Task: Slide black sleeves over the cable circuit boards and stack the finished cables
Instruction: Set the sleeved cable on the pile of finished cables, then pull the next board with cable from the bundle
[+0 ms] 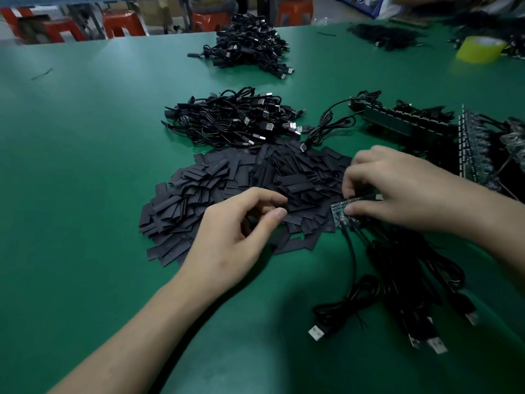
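A heap of flat black sleeves [241,183] lies on the green table [85,166] in front of me. My left hand [233,234] hovers over the heap's near edge, thumb and fingers curled toward each other; whether a sleeve is between them cannot be told. My right hand [397,189] pinches a small circuit board [341,213] at the heap's right edge, its black cable [352,260] trailing toward me. Behind the sleeves sits a pile of finished cables [233,120].
Loose USB cables [412,294] lie at the near right. Racks of circuit boards [477,143] stand at the right. A second cable pile [250,44] is farther back, with a yellow tape roll [480,49] at far right. Red stools [122,24] stand beyond the table.
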{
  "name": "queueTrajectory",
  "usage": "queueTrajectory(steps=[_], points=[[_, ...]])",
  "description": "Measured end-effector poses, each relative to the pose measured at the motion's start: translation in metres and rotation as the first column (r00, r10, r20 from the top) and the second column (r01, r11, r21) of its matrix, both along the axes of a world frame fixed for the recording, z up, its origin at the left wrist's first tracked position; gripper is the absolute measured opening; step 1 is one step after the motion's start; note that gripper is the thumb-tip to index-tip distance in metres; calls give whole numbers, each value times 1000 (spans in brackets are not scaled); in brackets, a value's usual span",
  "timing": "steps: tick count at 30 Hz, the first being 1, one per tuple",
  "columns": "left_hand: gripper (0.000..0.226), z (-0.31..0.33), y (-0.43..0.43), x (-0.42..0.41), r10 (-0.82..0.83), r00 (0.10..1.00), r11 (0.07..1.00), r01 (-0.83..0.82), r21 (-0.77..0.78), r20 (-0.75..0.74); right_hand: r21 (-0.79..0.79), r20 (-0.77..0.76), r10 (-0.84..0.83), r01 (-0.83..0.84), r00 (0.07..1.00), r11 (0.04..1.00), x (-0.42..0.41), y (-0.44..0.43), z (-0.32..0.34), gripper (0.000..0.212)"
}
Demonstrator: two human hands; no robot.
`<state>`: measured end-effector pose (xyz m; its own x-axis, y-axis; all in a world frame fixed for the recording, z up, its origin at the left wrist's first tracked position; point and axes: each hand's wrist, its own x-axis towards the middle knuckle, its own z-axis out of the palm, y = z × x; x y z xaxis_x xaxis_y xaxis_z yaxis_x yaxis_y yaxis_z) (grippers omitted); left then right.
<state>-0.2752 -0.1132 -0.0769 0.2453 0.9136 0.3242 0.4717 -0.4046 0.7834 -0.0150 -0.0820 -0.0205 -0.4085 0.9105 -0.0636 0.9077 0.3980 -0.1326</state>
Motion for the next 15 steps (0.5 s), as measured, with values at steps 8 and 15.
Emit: queueTrajectory(steps=[8, 15], points=[[16, 2, -1, 2, -34, 997, 999, 35, -20, 73, -231, -660, -110, -61, 743, 971, -36, -9, -8, 29], [17, -2, 4, -1, -77, 951, 968, 144, -207, 299, -345, -834, -251, -109, 491, 932, -46, -18, -41, 10]])
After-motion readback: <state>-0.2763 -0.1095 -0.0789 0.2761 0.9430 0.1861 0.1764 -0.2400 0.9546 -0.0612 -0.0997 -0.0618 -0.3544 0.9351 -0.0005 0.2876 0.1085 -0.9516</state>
